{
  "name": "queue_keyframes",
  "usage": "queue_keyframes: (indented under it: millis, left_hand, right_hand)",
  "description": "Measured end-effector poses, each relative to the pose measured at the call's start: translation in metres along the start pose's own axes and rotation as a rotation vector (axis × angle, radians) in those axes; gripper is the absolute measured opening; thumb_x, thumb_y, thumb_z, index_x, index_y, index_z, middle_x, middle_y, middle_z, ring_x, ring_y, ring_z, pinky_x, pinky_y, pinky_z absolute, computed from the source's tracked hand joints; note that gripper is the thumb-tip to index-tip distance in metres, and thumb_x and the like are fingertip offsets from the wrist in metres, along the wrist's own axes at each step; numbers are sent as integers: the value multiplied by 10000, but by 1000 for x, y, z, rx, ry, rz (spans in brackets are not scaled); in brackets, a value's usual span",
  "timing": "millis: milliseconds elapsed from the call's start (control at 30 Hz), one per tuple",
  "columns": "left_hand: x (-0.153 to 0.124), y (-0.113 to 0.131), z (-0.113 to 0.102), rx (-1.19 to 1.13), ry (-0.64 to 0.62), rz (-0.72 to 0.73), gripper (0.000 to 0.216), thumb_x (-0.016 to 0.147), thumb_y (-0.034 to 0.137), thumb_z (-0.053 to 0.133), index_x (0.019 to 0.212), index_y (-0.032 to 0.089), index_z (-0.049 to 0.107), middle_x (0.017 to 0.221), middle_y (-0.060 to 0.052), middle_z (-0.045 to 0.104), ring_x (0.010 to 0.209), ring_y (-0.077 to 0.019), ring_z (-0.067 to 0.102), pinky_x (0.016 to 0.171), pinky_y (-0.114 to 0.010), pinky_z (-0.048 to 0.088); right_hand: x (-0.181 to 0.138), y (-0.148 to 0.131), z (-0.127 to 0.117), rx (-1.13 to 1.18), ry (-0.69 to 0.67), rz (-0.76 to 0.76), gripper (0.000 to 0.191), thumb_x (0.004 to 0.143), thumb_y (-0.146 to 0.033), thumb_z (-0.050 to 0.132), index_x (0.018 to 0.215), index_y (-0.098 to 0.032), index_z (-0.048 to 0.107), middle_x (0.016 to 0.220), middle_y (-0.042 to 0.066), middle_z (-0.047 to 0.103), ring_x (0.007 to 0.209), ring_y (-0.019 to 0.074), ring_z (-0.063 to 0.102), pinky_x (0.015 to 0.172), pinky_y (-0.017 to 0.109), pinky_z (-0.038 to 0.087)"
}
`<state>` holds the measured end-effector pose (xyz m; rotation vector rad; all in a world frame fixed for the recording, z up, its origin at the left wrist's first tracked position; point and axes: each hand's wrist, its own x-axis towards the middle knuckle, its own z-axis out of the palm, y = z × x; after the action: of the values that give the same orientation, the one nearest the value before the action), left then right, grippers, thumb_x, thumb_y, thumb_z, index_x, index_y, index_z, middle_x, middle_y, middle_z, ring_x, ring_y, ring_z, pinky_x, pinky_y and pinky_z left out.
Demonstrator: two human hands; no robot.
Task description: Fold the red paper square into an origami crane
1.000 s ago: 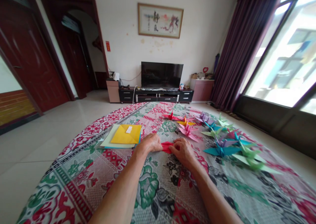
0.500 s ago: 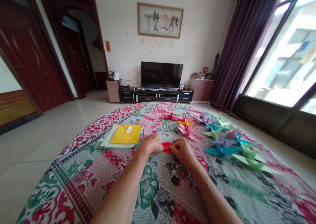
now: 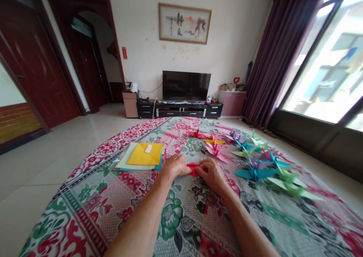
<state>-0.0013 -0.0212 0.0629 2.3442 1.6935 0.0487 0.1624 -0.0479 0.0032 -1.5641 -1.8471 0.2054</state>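
Note:
A small piece of folded red paper (image 3: pixel 193 169) lies between my hands over the middle of the table. My left hand (image 3: pixel 176 165) is closed on its left end, and my right hand (image 3: pixel 210 171) pinches the right end. The fingers hide part of the paper, so its exact folds cannot be made out. Just beyond, a pink paper crane (image 3: pixel 216 150), a yellow paper crane (image 3: pixel 213 140) and a red paper crane (image 3: pixel 197 133) stand on the cloth. Left of my left hand lies a stack of square paper sheets, with a yellow sheet (image 3: pixel 144 155) uppermost.
Several more paper cranes, among them a blue one (image 3: pixel 255 172) and a green one (image 3: pixel 292 183), spread over the right side. A flowered tablecloth (image 3: pixel 136 196) covers the round table. Beyond stand a television (image 3: pixel 186 86) and a low black cabinet (image 3: pixel 181 110).
Hardly anything differs. My left fingers have shifted very slightly along the red paper, and both hands keep hold of it.

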Motion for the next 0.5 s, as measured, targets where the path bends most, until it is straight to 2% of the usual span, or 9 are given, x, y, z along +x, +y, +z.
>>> queue_keyframes:
  millis: [167,500]
  left_hand:
    - [2,-1,3,-4,1,-1,319,658,368,544,842,170,713,832,-97,696,773,-199,628,625,-232,455]
    - [3,-4,7,-3,22,13,303,651,387,559,823,188,708,846,-89,697,792,-201,634,647,-237,463]
  right_hand:
    - [-2,2,-6,51,-4,-22,190,743,-265,573,582,-180,629,870,68,632,809,179,572,760,293,420]
    - [-5,6,-1,16,35,-66,166,760,-280,568,628,-185,598,881,70,623,815,177,565,758,293,420]
